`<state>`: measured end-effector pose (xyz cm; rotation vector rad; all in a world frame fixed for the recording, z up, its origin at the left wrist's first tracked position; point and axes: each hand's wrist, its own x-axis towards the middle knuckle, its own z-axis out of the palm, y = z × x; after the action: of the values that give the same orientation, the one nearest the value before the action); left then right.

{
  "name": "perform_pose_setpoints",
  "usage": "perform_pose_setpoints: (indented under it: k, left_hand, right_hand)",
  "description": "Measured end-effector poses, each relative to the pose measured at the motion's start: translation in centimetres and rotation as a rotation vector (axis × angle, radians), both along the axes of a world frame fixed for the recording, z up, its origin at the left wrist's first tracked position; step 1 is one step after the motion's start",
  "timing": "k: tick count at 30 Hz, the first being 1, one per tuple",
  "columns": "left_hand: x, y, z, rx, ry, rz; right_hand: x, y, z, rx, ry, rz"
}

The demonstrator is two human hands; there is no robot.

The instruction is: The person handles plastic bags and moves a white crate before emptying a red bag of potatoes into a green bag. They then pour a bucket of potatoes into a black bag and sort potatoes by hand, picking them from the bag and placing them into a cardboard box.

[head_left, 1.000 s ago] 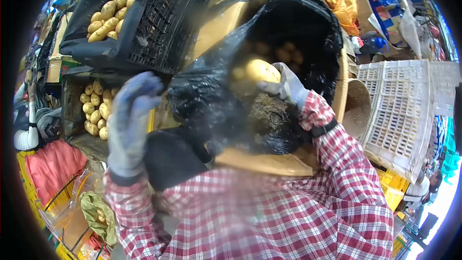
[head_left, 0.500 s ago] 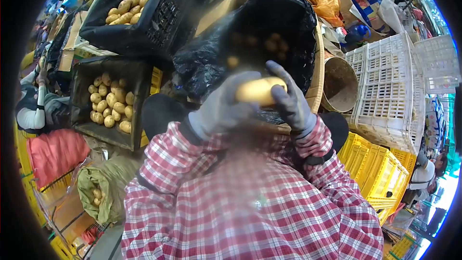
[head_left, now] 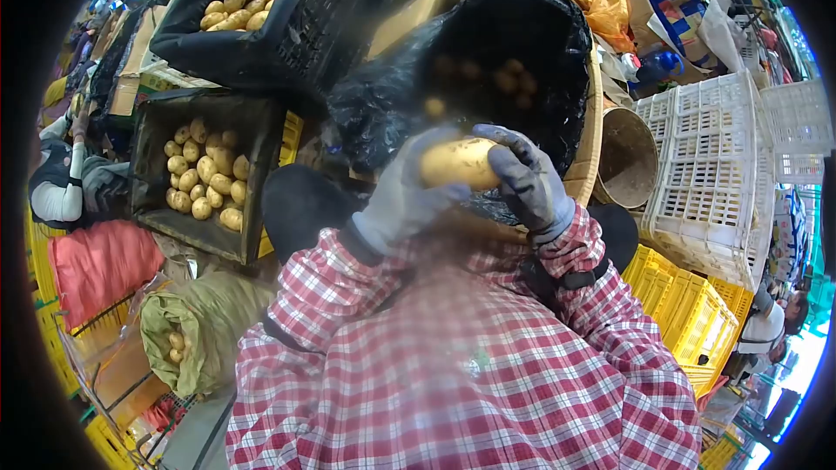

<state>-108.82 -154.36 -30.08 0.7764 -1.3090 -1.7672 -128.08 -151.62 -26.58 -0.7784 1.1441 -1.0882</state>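
Observation:
A pale yellow potato [head_left: 461, 164] with small dark specks lies crosswise between my gloved hands. My left hand [head_left: 405, 187] grips its left end, fingers wrapped partly underneath. My right hand [head_left: 529, 176] closes on the other end, with the fingertips over its top and side. Just beyond the hands, a container lined with a black plastic bag [head_left: 370, 109] stands in front of me. Several loose potatoes [head_left: 509, 80] lie in its shadowed inside, partly too dark to make out.
On the left, a dark crate [head_left: 148, 196] holds several potatoes, and a black crate [head_left: 261, 57] behind it holds more. A green sack [head_left: 222, 322] and a red sack [head_left: 100, 274] sit lower left. White crates [head_left: 701, 165], a bucket [head_left: 643, 183] and yellow crates [head_left: 679, 313] stand right.
The potato has turned slightly in my hands, and dark specks now show on its upper face. My right fingers have closed in over its end. The whole view has shifted a little.

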Motion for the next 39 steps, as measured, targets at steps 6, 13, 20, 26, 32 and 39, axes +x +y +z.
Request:
perform_pose_setpoints:
  k: [6,13,20,26,32,39]
  left_hand:
    - [0.5,-1.5,-0.2,0.12,0.063,-0.004]
    - [1.2,-3.8,-3.2,-0.057,0.018,0.177]
    - [2.8,-5.1,-3.9,0.117,-0.073,0.125]
    - [3.8,-4.6,0.5,-0.231,-0.378,0.361]
    - [17.9,-9.6,1.5,-0.083,-0.401,0.794]
    - [37.0,-6.2,-14.7,0.324,-0.485,1.035]
  right_hand:
    - [0.4,-3.3,-3.2,0.066,-0.121,0.003]
    - [0.6,-6.3,-3.3,-0.103,-0.096,0.291]
    - [0.2,-6.6,-3.7,0.264,-0.294,0.292]
    - [-1.1,-10.4,-5.1,0.247,-0.105,0.617]
    - [-6.7,-19.4,-24.2,0.205,0.717,0.356]
    - [0.4,-21.2,-35.1,0.247,1.231,0.45]
